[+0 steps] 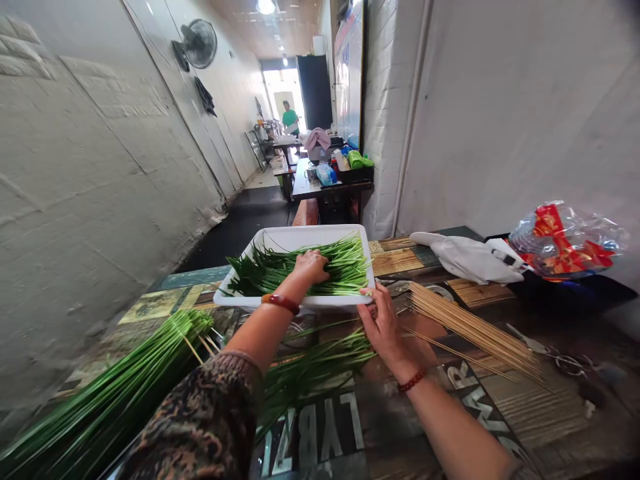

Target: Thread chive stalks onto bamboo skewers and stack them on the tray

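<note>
A white tray (295, 301) stands on the table, with long garlic chives (345, 263) lying across it, pale stems to the right. My left hand (311, 267) reaches into it, fingers curled down among the chives; the fingertips are partly hidden. At the tray's near right corner, my right hand (383, 320) has its thumb and fingers closed on the rim. More loose chives (320, 363) lie on the table below my left forearm. To the left is a large pile of chives (115, 380), with several skewer ends sticking out near its stems.
Bamboo skewers (470, 330) lie fanned out right of my right hand, with scissors (545, 347) beyond. A white cloth cap (465, 257) and a clear plastic bag with red parts (565, 243) rest at the back right. Farther off, a person (290, 120) in green stands behind cluttered tables.
</note>
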A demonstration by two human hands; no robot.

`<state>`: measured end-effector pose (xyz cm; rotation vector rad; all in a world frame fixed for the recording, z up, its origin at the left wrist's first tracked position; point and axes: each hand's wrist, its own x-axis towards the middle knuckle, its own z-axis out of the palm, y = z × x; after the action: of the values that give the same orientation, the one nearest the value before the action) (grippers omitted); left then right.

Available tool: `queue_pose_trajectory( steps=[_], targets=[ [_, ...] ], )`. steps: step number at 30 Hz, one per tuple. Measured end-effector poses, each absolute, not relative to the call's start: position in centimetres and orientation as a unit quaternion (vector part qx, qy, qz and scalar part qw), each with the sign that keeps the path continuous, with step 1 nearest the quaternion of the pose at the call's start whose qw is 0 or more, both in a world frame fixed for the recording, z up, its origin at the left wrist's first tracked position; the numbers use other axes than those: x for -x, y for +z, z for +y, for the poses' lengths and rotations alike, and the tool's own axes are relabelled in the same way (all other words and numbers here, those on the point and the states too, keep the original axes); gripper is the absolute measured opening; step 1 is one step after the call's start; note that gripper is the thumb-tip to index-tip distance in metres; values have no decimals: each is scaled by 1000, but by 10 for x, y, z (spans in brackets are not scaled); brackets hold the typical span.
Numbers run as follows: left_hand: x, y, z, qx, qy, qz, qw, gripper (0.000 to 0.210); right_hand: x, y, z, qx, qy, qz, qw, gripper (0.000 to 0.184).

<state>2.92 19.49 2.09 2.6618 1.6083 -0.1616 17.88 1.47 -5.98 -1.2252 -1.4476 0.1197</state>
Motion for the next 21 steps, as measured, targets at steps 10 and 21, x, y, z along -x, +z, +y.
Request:
queue_pose_trajectory(
  steps=[10, 21],
  targets=[
    [-20, 26, 179, -848, -19, 530, -4, 53, -180, -53, 15, 510, 63, -618, 595, 20],
    [12, 56, 157, -840, 99, 532, 48, 32, -180, -51, 15, 503, 85, -610, 607, 26]
  ],
)
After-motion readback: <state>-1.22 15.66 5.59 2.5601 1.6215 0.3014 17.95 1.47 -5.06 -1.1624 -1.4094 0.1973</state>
